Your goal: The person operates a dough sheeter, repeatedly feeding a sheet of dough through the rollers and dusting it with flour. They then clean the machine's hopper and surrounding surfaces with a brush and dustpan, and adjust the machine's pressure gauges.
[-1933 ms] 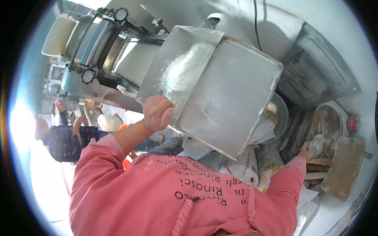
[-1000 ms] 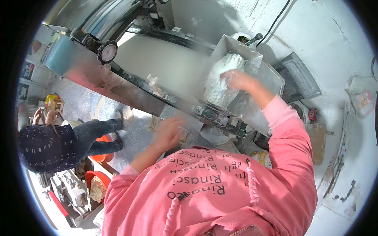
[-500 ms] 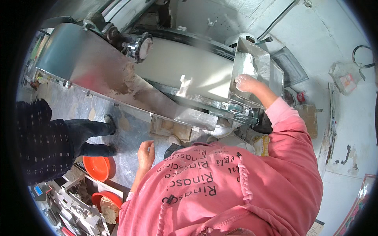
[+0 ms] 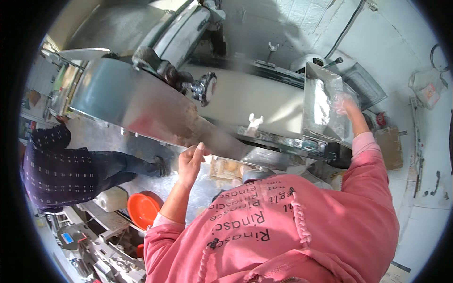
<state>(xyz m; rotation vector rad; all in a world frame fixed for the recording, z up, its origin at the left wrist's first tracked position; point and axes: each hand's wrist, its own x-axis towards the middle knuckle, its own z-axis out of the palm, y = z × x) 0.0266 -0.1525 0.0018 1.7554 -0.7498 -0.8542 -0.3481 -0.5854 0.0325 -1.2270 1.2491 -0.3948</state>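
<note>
My right hand (image 4: 343,104), smeared by motion, is over the right side of a metal tray (image 4: 309,120) that holds white powder (image 4: 322,101). Its fingers are too blurred to read. The tray stands across the right end of a pale conveyor belt (image 4: 255,92). My left hand (image 4: 189,164) is closed, fingers curled in and nothing visible in them. It is raised beside the near edge of a long, shiny metal guard (image 4: 155,111) dusted with powder; whether it touches that edge I cannot tell.
A black hand knob (image 4: 204,88) juts over the belt, and a white forked bracket (image 4: 255,122) stands on its near rail. Another person (image 4: 66,170) is at the left. An orange basin (image 4: 144,211) sits low beside machine parts (image 4: 96,250). A cardboard box (image 4: 389,147) leans by the right wall.
My left hand has risen toward the metal guard, its fingers more curled. My right hand has shifted from the tray's near left part to its right side. The whole view has swung.
</note>
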